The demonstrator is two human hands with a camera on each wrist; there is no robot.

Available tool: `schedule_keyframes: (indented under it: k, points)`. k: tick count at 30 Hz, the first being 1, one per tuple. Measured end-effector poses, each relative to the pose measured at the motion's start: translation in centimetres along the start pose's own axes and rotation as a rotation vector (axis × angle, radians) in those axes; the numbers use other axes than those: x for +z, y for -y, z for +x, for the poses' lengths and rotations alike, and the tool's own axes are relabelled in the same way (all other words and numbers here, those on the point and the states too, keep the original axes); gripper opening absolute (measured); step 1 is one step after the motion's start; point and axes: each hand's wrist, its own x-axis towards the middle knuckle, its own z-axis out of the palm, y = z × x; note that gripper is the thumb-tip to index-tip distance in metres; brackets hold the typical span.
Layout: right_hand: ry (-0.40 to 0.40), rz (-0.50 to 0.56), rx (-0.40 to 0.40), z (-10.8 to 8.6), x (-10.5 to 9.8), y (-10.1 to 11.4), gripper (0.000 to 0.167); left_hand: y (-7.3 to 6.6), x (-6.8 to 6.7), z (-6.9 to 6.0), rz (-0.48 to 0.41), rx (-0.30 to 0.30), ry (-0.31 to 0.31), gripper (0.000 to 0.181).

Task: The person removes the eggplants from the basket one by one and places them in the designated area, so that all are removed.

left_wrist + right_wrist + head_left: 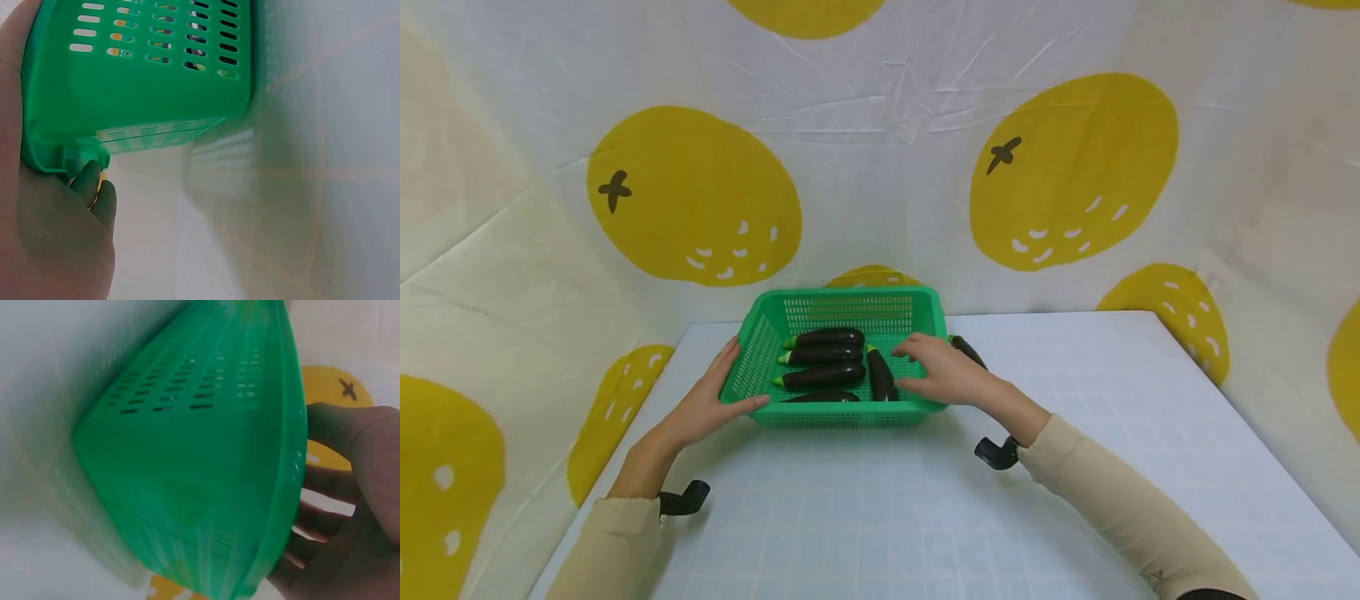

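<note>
A green plastic basket [842, 414] with slotted walls holds several dark eggplants [823, 377] with green stem ends. Most lie crosswise, one above the other; another eggplant [882, 375] lies lengthwise at their right. My left hand [707, 407] grips the basket's left end, with the thumb at the front rim and the fingers along the outer left side. Over the basket's right part is my right hand [951, 372], its fingers loosely bent and spread, with nothing seen between them. One more eggplant [967, 350] lies outside the basket, partly hidden behind the right hand.
The basket stands toward the back of a table [850, 508] under a pale checked cover. Behind the table hangs a white cloth [880, 200] printed with large yellow fruit. A black wrist mount [685, 498] juts from the left sleeve, another mount [997, 452] from the right.
</note>
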Motion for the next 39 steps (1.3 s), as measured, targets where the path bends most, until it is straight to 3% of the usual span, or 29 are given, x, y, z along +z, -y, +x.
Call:
schedule_keyframes:
  k: [11,16,23,28,39]
  points:
    - [0.073,-0.071,0.172,2.4,2.2,1.2,0.062,-0.1,0.1,0.2,-0.008,0.008,-0.004,0.112]
    - [0.069,-0.016,0.216,3.3,3.3,1.5,0.053,0.1,0.3,-0.2,-0.022,0.017,-0.009,0.112]
    - [0.077,0.043,0.296,4.5,4.7,0.9,0.026,0.0,0.7,-0.4,-0.025,0.036,-0.014,0.112]
    - [0.073,0.017,0.357,5.1,4.8,0.6,0.029,-0.6,0.4,0.0,-0.009,0.026,-0.015,0.113]
    - [0.125,-0.057,0.421,5.6,5.2,0.8,0.025,-0.1,0.1,-0.2,-0.018,0.02,-0.006,0.112]
